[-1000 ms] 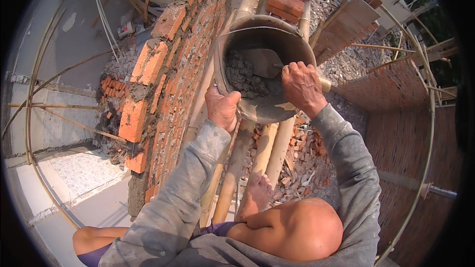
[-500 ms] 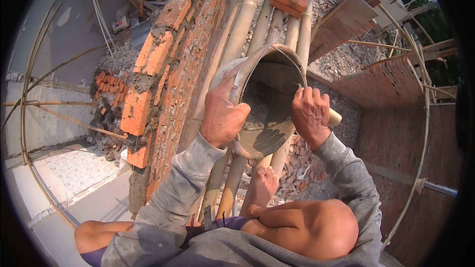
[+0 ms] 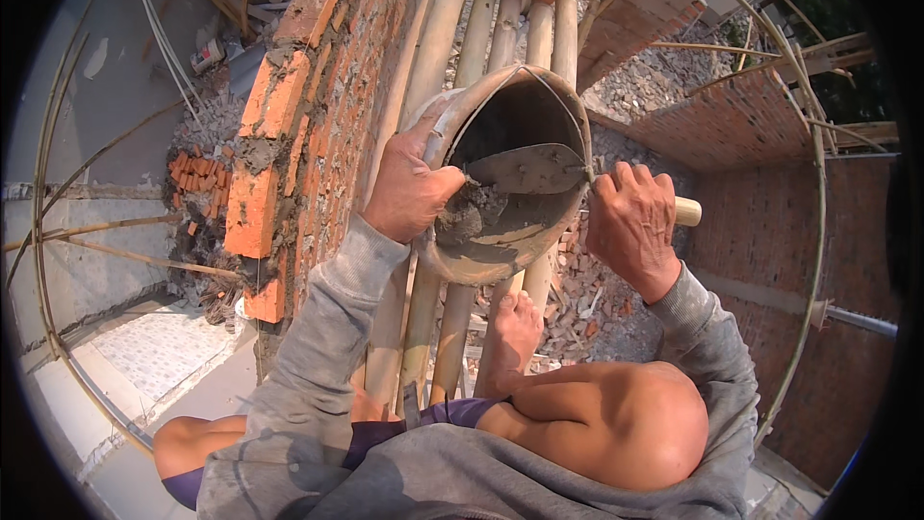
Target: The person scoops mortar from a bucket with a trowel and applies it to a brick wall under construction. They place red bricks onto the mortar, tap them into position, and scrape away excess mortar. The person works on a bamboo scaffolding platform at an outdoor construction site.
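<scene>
The left hand [image 3: 409,188] is clamped over the near rim of a tilted mortar bucket [image 3: 505,178], thumb inside, fingers wrapped outside. The right hand [image 3: 630,221] is curled tight round the pale wooden handle of a trowel [image 3: 527,169], whose blade lies inside the bucket over a lump of wet grey mortar [image 3: 472,212]. The bucket sits above bamboo poles [image 3: 452,39], just beside the brick wall [image 3: 308,106]

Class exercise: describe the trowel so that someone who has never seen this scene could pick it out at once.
Start at the brick wall; beside it runs a bamboo platform. Above the platform the left hand tilts a round mortar pan. The trowel is the flat grey pointed blade inside it, held by the right hand.
</scene>
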Tool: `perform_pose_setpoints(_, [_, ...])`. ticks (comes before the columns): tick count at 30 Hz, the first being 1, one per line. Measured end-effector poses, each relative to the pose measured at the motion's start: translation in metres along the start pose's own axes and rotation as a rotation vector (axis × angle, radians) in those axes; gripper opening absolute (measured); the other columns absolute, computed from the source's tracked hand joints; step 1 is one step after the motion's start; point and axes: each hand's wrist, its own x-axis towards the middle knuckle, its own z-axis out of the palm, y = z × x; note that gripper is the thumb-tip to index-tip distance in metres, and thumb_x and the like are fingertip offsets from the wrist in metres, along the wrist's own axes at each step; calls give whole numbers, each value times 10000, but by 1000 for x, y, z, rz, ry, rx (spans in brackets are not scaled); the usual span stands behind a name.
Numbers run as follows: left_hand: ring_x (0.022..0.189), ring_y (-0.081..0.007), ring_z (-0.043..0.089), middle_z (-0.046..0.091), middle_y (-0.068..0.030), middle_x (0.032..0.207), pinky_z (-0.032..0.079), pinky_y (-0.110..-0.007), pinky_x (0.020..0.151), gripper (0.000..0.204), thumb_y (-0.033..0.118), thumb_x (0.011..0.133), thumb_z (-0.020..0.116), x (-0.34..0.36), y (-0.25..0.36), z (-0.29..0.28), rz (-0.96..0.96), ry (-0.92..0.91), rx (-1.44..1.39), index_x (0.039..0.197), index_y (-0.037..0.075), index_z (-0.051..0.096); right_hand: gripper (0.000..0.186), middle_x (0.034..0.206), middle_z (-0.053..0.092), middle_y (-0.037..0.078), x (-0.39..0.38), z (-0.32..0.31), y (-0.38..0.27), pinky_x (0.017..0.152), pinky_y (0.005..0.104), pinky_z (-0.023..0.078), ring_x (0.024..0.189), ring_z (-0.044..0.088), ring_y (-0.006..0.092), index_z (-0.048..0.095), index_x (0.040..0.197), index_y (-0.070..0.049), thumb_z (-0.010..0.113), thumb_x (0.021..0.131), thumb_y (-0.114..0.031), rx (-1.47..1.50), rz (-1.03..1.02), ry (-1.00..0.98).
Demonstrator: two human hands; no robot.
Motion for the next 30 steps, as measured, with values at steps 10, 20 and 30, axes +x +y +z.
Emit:
perform_pose_setpoints(10, [1590, -402, 248, 535, 47, 1586, -73, -926, 1034, 937, 19, 711, 651, -56, -1, 127, 107, 124, 527, 1592, 292, 488, 127, 765, 583, 55, 14, 53, 2, 591, 382, 362, 690, 556, 187, 696, 848, -53, 654, 862, -173, -554, -159, -465])
perform_pose_setpoints(20, [1617, -358, 220, 494, 60, 1633, -134, -871, 1063, 892, 7, 736, 640, -66, -17, 96, 117, 184, 314, 1576, 280, 519, 156, 733, 685, 227, -70, 131, 2, 629, 494, 549, 685, 691, 417, 677, 799, -8, 665, 777, -162, 400, 33, -380])
perform_pose_setpoints(30, [1604, -380, 237, 440, -205, 1641, 247, -381, 1270, 879, -36, 708, 573, -45, -12, 53, 202, 138, 127, 1573, 111, 504, 287, 719, 689, 222, -56, 113, -32, 624, 479, 523, 647, 664, 390, 734, 798, 41, 713, 852, -240, 914, 101, -416])
